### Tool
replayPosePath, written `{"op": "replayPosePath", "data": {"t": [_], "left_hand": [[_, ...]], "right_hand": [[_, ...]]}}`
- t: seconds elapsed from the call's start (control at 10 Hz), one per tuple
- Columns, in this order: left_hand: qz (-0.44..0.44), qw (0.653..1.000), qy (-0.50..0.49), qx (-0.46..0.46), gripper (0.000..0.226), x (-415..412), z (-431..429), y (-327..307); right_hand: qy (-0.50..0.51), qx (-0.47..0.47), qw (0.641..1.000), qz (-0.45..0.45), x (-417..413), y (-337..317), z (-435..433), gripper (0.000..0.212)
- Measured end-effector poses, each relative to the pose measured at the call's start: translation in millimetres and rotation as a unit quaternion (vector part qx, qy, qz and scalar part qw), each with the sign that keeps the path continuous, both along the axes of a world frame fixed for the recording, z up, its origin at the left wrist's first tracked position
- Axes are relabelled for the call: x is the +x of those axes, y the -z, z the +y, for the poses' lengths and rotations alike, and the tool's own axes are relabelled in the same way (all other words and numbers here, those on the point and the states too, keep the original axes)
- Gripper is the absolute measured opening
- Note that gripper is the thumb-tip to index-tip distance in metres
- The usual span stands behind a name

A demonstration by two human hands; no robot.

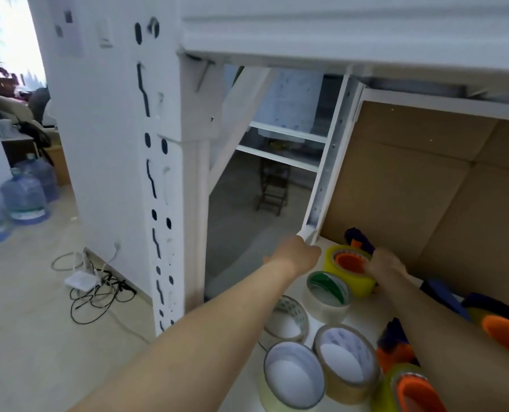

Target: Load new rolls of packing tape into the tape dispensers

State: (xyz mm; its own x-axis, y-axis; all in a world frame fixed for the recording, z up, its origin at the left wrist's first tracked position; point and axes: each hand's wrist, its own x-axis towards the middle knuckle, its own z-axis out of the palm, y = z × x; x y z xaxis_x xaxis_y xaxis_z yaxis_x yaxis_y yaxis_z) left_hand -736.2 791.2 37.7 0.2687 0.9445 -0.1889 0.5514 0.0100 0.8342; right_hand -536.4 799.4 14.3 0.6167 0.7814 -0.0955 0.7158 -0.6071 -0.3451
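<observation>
Packing tape: four loose rolls (348, 361) lie flat at the front of the shelf (366, 313), none mounted. Far yellow roll (351, 281) sits on the orange hub of a far dispenser (361, 242); right hand (385, 263) grips this roll at its rim. Left hand (298, 254) is at the shelf corner by the upright (327, 173); its fingers are hidden, so their state cannot be told. Near dispenser (410, 388) appears loaded. Judgement: partway through, with the loose rolls remaining.
</observation>
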Motion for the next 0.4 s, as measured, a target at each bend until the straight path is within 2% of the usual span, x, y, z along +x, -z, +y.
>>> {"op": "replayPosePath", "data": {"t": [0.2,0.4], "left_hand": [[-0.008,1.0,0.02,-0.004,0.041,2.5,7.1,0.4],[-0.002,0.999,0.04,-0.002,0.041,21.1,-1.5,-3.5]], "right_hand": [[0.007,0.014,0.999,0.045,2.8,5.4,5.4,0.038],[-0.043,0.064,0.994,0.083,1.3,-9.1,-20.0,0.021]]}}
